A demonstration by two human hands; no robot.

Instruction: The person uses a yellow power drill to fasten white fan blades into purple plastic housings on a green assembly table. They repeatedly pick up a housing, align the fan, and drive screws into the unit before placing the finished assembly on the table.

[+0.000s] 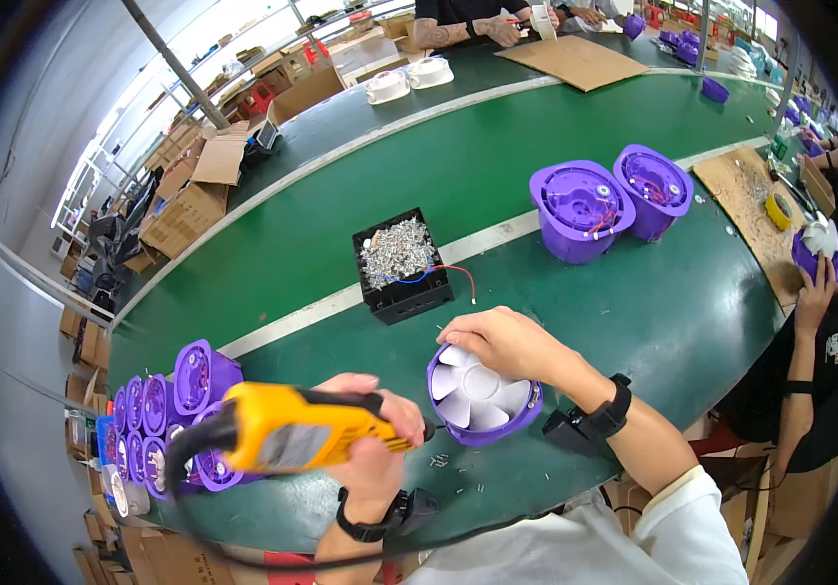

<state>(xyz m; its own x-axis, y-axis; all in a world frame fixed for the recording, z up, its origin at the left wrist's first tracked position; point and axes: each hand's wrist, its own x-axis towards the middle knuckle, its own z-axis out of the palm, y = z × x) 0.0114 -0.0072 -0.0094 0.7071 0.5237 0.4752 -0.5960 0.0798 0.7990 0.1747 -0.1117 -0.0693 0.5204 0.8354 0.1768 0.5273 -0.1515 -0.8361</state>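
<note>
A yellow and black corded electric screwdriver (307, 429) is gripped in my left hand (372, 466), its dark tip pointing right at the side of a round purple housing (492, 435). Whether tip and housing touch I cannot tell. A white fan (478, 383) with several blades faces up inside the housing. My right hand (505, 339) is closed over the housing's far rim, fingers bent down at its left side; a tiny screw-like piece shows by the fingertips. Loose small screws (441, 464) lie on the green table (634, 390) just nearer to me.
A black box (409, 304) full of small screws stands ahead, red and blue wires across its edge. Two purple housings (575, 229) stand at right, several more (199, 375) at left. Co-workers work across the table and at right, beside a brown board (746, 210). The tool's cord (273, 563) runs near me.
</note>
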